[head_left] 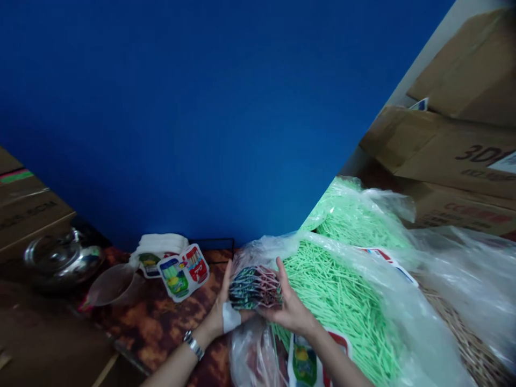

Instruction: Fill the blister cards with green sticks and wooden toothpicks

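Observation:
Between my two hands is a stack of thin printed pieces with wavy edges (255, 288), dark blue-green on one side and reddish on the other. I cannot make out exactly what they are. My left hand (224, 302) grips the stack's left side, with something white at its palm. On the right, my right hand (293, 307) holds the other side, thumb up. Just beside it, thin light-green sticks (338, 295) fill an open clear plastic bag (419, 322). A printed card (304, 360) with green and red pictures lies under my right forearm.
Left of my hands, a printed card (183, 272) leans by a stack of white-backed cards (161, 244). Further left are a clear plastic bowl (113, 285) and a shiny metal kettle (60, 260). A blue panel (209, 118) stands ahead; cardboard boxes (455, 156) are piled right.

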A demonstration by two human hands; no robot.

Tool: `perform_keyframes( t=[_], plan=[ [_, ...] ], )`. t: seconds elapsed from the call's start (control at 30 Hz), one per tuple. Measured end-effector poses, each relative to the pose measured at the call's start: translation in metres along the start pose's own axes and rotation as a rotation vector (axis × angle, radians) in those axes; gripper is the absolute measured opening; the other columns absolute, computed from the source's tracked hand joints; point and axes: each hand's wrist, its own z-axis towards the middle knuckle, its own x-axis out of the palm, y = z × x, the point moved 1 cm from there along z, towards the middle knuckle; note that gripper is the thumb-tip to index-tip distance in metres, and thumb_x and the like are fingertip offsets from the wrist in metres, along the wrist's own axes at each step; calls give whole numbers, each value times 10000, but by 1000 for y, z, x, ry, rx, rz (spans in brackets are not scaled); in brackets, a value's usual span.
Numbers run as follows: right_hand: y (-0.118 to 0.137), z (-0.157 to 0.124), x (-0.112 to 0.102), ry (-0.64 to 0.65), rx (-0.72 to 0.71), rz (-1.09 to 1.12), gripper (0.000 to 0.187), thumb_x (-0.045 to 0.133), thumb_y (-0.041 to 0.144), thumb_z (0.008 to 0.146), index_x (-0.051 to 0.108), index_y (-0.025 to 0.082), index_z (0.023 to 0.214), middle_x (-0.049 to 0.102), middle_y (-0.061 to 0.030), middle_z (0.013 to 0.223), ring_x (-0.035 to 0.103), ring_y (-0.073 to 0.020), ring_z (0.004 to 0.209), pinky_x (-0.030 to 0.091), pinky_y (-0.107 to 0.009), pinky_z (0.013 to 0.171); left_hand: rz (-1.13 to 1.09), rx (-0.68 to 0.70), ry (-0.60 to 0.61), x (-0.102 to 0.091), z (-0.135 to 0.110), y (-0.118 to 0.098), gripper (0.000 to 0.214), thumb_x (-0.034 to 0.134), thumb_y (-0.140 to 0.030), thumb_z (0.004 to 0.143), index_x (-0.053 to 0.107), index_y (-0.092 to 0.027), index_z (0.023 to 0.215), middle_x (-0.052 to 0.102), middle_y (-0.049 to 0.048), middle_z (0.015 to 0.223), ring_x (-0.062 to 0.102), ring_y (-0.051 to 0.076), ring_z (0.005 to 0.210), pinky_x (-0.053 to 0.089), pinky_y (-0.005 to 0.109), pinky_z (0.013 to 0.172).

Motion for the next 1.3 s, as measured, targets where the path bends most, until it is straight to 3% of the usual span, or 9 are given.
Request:
perform_keyframes(
  t=[0.13, 0.33, 0.47, 0.57, 0.7, 0.83, 0.93, 1.13, 1.3],
  plan=[
    [24, 15, 1, -29, 1, 0, 1052, 708, 244, 757, -44, 231, 1493, 582, -131, 1226, 637, -253, 1026, 486, -453, 923, 25, 26, -126, -7, 3, -21, 832, 798, -197, 646, 375, -205, 1363, 607, 138, 1266, 599, 295, 1142, 446, 498, 1018],
    [79, 31, 41, 39, -278, 58, 1081, 748, 292, 734, -23, 249, 1491, 521, -137, 1260, 640, -233, 997, 519, -392, 883, 204, 78, -359, -52, -45, -72, 844, 796, -179, 649, 361, -279, 1365, 599, 98, 1275, 612, 301, 1119, 447, 528, 1008],
    [66, 26, 83, 181, -407, 81, 1157, 774, 332, 702, -76, 248, 1484, 506, -138, 1272, 590, -253, 1101, 487, -415, 934, 313, 52, -519, -72, -101, -54, 847, 780, -221, 670, 335, -282, 1388, 592, 104, 1292, 605, 318, 1134, 464, 533, 994],
    [35, 20, 104, 334, -359, 17, 1264, 820, 371, 633, -109, 247, 1481, 412, -182, 1385, 466, -319, 1259, 422, -491, 1003, 319, -9, -378, -76, -129, -19, 884, 784, -240, 662, 307, -258, 1406, 581, 136, 1317, 586, 337, 1162, 471, 550, 982],
    [15, 18, 113, 394, -290, 41, 1281, 809, 369, 655, -171, 236, 1468, 405, -200, 1414, 451, -318, 1280, 408, -510, 1015, 354, -87, -370, -77, -139, 9, 868, 796, -221, 637, 351, -235, 1381, 608, 129, 1286, 605, 340, 1132, 462, 562, 996],
    [32, 18, 111, 330, -305, 83, 1064, 722, 340, 769, -58, 243, 1486, 579, -140, 1251, 594, -256, 1128, 488, -442, 944, 409, -28, -429, -82, -135, 3, 803, 781, -220, 668, 378, -274, 1360, 649, 95, 1225, 646, 329, 1066, 534, 540, 920],
    [45, 13, 105, 248, -448, 75, 1001, 699, 338, 792, -23, 281, 1483, 539, -138, 1296, 557, -255, 1179, 480, -432, 955, 483, 75, -379, -87, -136, -10, 854, 791, -243, 669, 344, -292, 1395, 551, 98, 1352, 551, 340, 1199, 444, 551, 1025],
    [24, 4, 104, 320, -422, -42, 1170, 752, 438, 711, -109, 253, 1482, 445, -188, 1375, 504, -311, 1230, 471, -474, 959, 483, -1, -180, -88, -140, -13, 942, 760, -217, 697, 214, -229, 1465, 433, 168, 1442, 486, 343, 1265, 392, 538, 1065],
    [23, 9, 107, 300, -407, -24, 1028, 703, 434, 771, -20, 301, 1490, 541, -135, 1297, 586, -275, 1131, 511, -445, 917, 481, 38, -189, -88, -133, -11, 846, 738, -173, 707, 292, -256, 1421, 500, 143, 1383, 536, 322, 1217, 439, 517, 1025]
  ],
)
